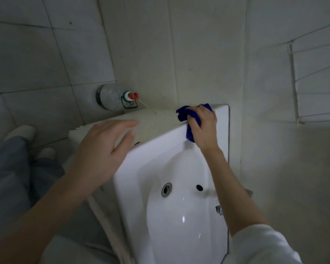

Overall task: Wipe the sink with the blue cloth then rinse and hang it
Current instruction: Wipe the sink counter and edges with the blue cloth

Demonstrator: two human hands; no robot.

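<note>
**Blue cloth held on the sink's far rim**

Nearest to us, at the sink's right side, a white fabric sleeve [261,244] covers the upper right arm, and the bare forearm reaches along that side of the white ceramic sink [156,145]. By the arm, at the sink's right edge, a small metal fitting [219,209] shows; we cannot tell what it is. In the oval basin we see a round metal drain [166,189] and, just right of it, a dark overflow hole [199,187].

Over the sink's left rim is our left hand [103,149], palm down, fingers straight and spread, holding nothing. It is blurred, so we cannot tell whether it touches the rim. Left of the sink, on the tiled floor, are grey trouser legs and two pale slippers [21,132].

At the sink's far end our right hand [204,126] curls its fingers round a bunched deep blue cloth [183,113] and presses it on the far rim, near the right corner. Part of the cloth hangs over the rim's inner edge toward the basin.

Beyond the sink's far left corner stands a clear plastic bottle [111,97] with a red cap [134,95] and a green handle. A thin pale stick [148,107] lies just beside the cap. On the wall to the right of the sink's far end hangs a white wire rack [297,82].
</note>
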